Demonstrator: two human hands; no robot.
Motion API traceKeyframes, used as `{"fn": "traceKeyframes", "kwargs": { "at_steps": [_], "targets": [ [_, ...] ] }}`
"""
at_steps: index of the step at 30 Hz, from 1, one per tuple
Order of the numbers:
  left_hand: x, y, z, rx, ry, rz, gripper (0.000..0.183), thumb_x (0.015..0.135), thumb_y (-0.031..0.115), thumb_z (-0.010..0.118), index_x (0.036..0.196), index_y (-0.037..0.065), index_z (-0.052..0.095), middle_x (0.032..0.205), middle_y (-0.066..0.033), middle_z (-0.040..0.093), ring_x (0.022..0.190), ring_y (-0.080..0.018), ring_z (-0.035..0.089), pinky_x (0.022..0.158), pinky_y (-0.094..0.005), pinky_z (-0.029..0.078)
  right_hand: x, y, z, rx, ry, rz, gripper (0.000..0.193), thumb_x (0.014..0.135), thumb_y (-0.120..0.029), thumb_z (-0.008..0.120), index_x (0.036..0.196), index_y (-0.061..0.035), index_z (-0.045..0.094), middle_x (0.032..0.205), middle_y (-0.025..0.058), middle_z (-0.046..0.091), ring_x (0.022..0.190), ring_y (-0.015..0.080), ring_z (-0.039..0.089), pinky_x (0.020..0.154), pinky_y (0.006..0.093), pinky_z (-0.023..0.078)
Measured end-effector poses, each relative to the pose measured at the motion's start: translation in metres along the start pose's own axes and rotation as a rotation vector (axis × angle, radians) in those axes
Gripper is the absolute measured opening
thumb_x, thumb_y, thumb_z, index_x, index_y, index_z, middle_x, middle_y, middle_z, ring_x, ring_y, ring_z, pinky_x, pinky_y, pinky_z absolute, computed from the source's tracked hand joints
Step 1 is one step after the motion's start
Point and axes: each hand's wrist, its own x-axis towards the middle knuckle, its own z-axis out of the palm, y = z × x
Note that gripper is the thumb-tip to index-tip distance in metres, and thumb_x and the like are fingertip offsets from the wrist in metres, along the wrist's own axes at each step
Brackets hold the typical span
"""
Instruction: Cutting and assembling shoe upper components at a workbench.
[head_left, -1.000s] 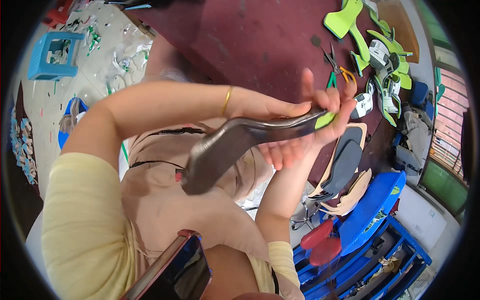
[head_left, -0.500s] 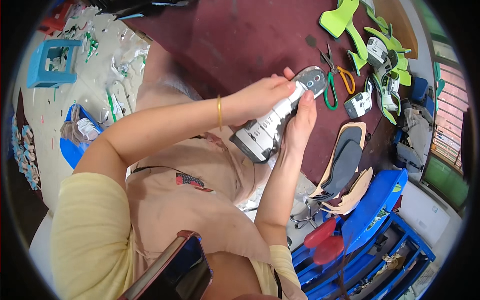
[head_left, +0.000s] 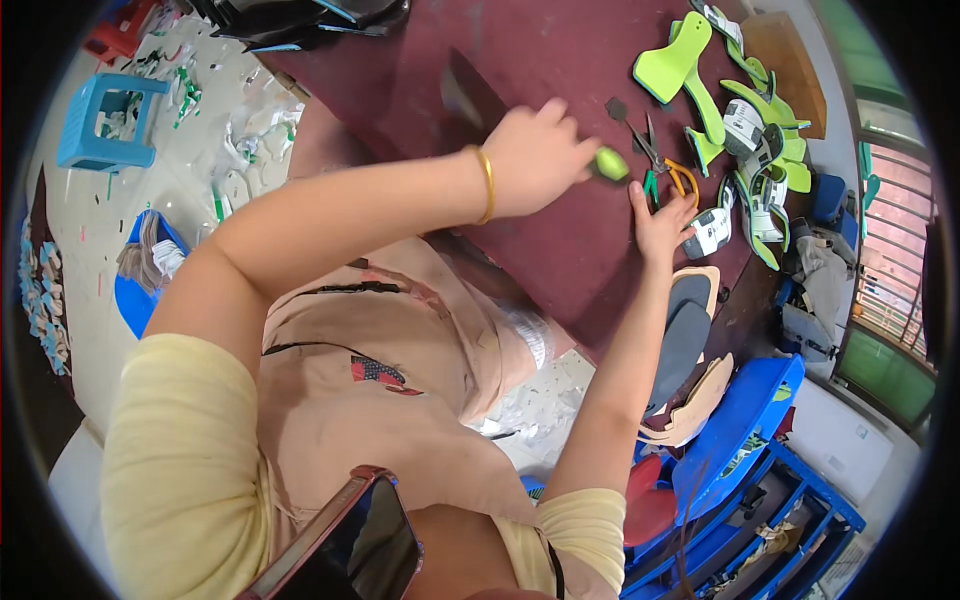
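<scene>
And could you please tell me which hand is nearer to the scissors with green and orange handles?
Right: the right hand is at the scissors, by their handles; the left hand is farther left, holding a blurred dark piece with a lime-green end.

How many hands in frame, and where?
2: left hand, closed around a blurred, lime-ended dark piece over the maroon table; right hand, fingers spread, beside the green- and orange-handled scissors. No sign of hidden ones.

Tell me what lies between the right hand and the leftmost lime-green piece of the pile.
The head view shows scissors there, on the maroon table, between the right hand and the lime-green piece.
</scene>
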Motion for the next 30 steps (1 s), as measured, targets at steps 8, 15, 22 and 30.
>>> {"fn": "traceKeyframes", "kwargs": {
  "at_steps": [8,15,22,30],
  "targets": [
    [-0.027,0.001,0.044,-0.016,-0.028,-0.001,0.044,0.083,0.025,0.059,0.124,0.011,0.053,0.105,-0.0098,0.057,0.091,-0.0217,0.054,0.07,-0.0295,0.049,-0.025,-0.026,-0.004,0.273,0.16,-0.057,0.041,0.092,-0.04,0.049,0.084,0.0004,0.052,0.087,0.015,0.058,0.079,0.0269,0.056,0.072,0.0391,0.044],
    [-0.016,-0.005,0.019,0.044,-0.12,0.001,0.038,0.08,0.025,0.062,0.114,0.01,0.056,0.096,-0.008,0.057,0.091,-0.0216,0.054,0.073,-0.0333,0.046,-0.033,-0.099,-0.01,1.471,0.1,0.225,0.051,0.095,-0.047,0.037,0.08,-0.0008,0.051,0.074,0.0134,0.058,0.063,0.0207,0.057,0.061,0.0315,0.048],
    [-0.047,-0.073,-0.025,-0.751,0.017,-0.772,0.072,0.07,0.04,0.075,0.117,-0.008,0.049,0.102,-0.0193,0.061,0.093,-0.027,0.06,0.078,-0.0366,0.049,-0.043,-0.154,-0.025,1.743,0.054,0.293,0.053,0.094,-0.052,0.036,0.08,-0.0031,0.05,0.076,0.0145,0.058,0.068,0.0247,0.059,0.061,0.0343,0.05],
    [-0.063,-0.077,0.009,-1.431,-0.038,-0.924,0.03,0.073,0.011,0.064,0.095,-0.008,0.058,0.083,-0.0099,0.062,0.073,-0.0174,0.059,0.062,-0.0331,0.052,-0.065,-0.195,-0.012,1.471,-0.027,0.038,0.046,0.099,-0.043,0.03,0.082,-0.0039,0.048,0.076,0.0075,0.054,0.065,0.0142,0.053,0.062,0.0274,0.045]
  ]
}}
